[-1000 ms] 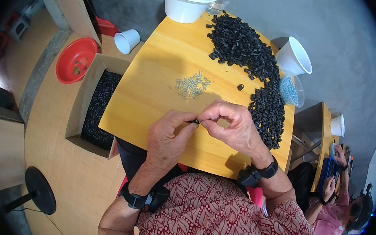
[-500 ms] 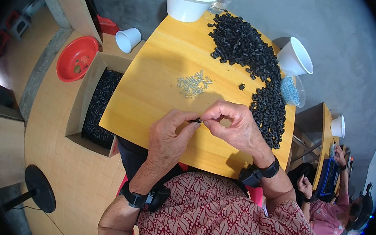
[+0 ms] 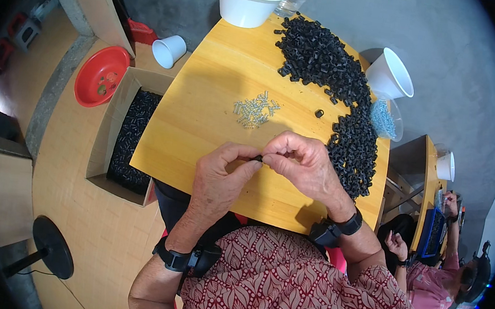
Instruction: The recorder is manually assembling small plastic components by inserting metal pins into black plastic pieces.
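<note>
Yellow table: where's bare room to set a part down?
Bare: table left of the springs, toward the cardboard box; also between springs and far white tub. Crowded: right side, under black parts; near-side middle, beneath left hand and right hand.

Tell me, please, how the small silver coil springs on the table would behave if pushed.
The coil springs would probably scatter, as they lie loose on the wooden table. Some might roll, given their rounded shape. They are likely light: each looks small and thin.

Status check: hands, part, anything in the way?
Left hand pinching small black part. Right hand pinched at its end, grip contents hidden. Loose silvery springs beyond hands, not blocking.
</note>
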Demonstrator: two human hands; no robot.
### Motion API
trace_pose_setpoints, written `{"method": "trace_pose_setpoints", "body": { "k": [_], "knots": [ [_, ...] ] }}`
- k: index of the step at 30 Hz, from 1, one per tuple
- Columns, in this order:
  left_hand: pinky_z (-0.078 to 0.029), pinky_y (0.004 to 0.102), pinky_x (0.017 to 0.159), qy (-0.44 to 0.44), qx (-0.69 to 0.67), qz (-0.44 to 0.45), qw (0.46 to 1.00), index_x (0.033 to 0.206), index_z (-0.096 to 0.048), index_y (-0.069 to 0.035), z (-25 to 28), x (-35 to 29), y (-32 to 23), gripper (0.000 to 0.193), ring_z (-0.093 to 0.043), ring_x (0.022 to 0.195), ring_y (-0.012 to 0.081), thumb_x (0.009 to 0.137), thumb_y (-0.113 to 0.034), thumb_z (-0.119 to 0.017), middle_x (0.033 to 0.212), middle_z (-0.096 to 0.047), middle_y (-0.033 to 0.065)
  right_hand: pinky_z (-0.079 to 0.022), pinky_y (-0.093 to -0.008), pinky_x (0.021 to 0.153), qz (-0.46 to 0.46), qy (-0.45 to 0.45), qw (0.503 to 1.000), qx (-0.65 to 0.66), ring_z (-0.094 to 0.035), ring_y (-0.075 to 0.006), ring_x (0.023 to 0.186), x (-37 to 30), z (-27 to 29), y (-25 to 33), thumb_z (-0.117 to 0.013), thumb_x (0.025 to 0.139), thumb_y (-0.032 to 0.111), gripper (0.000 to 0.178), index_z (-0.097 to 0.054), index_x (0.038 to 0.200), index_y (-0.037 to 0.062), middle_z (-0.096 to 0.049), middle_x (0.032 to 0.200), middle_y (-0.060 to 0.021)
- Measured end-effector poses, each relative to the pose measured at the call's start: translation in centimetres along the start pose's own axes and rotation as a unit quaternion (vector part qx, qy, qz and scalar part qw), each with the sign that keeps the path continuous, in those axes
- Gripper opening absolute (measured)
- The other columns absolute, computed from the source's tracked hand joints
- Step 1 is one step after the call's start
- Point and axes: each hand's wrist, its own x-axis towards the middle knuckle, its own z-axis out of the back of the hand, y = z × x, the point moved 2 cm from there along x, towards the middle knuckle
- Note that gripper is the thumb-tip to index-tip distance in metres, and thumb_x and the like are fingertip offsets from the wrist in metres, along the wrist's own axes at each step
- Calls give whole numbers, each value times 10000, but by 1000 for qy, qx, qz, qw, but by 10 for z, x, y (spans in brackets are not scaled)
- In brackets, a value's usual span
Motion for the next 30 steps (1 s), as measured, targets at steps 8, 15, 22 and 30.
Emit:
{"method": "trace_pose_setpoints", "body": {
  "k": [8, 15, 22, 30],
  "knots": [
    [-519, 247, 802, -3, -37, 29, 999, 1047, -702, 11, -3, -1, 0, 177, -644, 883, 94, 892, -72, -725, 956, -716, 41, -472, -248, 710, 79, -30, 995, -49, -567, -74, 795, -2, -3, -4, -695, 915, 68, 101, -666, 977, -7, -629, 838, -3],
    [-514, 228, 797, -6, -153, 61, 986, 1064, -700, 21, -2, -1, 2, 176, -641, 892, 73, 920, -80, -702, 962, -714, 27, -520, -334, 711, 269, -63, 940, -199, -635, -250, 803, -5, -6, 7, -742, 793, -2, 215, -679, 998, 12, -630, 896, -101],
    [-493, 215, 836, 13, -230, 120, 966, 1072, -701, 11, -2, -3, -7, 163, -630, 906, 77, 926, -59, -684, 989, -699, 17, -517, -385, 764, 348, -114, 891, -269, -620, -309, 887, -8, -14, 1, -778, 708, -24, 343, -657, 1027, 12, -611, 1006, -119],
    [-493, 221, 842, 25, -153, 122, 980, 1075, -681, 24, -2, -4, -9, 162, -626, 910, 82, 928, -44, -672, 991, -688, 23, -521, -418, 796, 330, -47, 898, -286, -619, -329, 918, -6, 4, 4, -748, 765, 61, 277, -659, 1025, 27, -625, 1011, -133]
  ]
}}
